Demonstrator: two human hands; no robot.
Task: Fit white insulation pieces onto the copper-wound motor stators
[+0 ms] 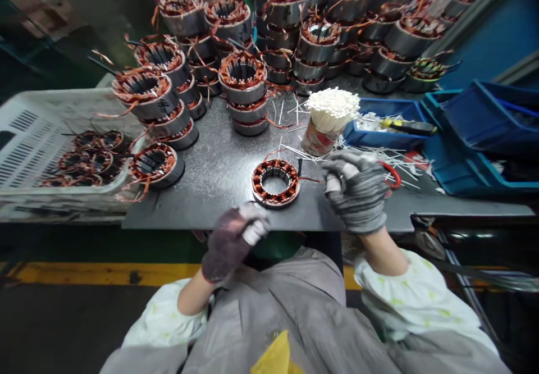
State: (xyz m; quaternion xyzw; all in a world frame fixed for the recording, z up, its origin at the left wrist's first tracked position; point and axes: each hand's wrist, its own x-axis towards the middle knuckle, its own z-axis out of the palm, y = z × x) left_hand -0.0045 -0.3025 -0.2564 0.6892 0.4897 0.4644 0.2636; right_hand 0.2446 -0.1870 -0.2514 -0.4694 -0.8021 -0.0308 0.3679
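A ring-shaped stator with copper windings lies flat near the front edge of the dark table, a thin lead pointing right from it. My left hand, in a dark purple glove with light fingertips, is just below and left of the ring, not touching it; its fingers are blurred. To the right of the ring, my right hand wears a striped grey glove, its fingers curled together over the table. Whatever it may hold is hidden. Behind it stands a can packed with white sticks, and red-handled scissors or pliers lie beside it.
Stacks of wound stators line the left and back of the table. A white crate with more windings is at the left. At the right are a blue tray with a yellow-black tool, loose white sticks and teal bins.
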